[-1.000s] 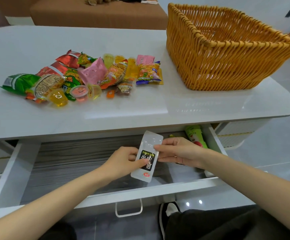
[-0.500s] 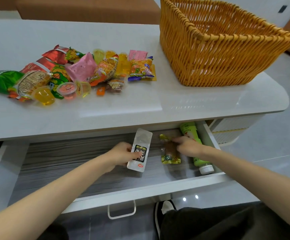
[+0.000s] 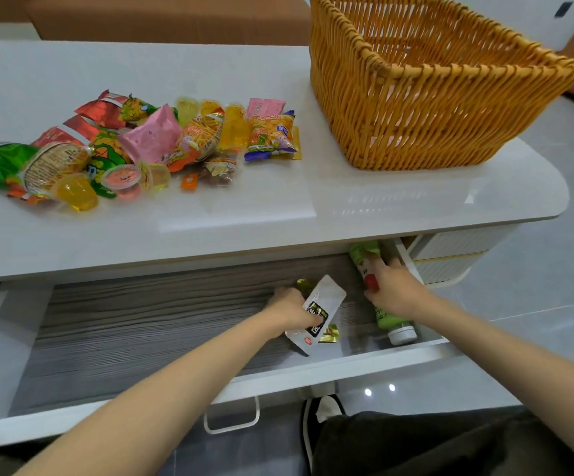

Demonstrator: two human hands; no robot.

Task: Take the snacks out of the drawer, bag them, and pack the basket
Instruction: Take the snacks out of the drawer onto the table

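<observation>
Open drawer pulled out past the worktop edge. Toward its right end, left hand, fingers clamped on a tilted white pouch, a gold packet just under it. Close beside, right hand, fingers curled over a green bottle lying along the right wall, cap near the front rim. Leftward, wide bare drawer floor. Up top, snack pile left, basket right, well apart.

One wide-angle camera, worn on the head, looks forward and down from close above the drawer; the tabletop lies beyond the fingers, the basket farther beyond them, right.
</observation>
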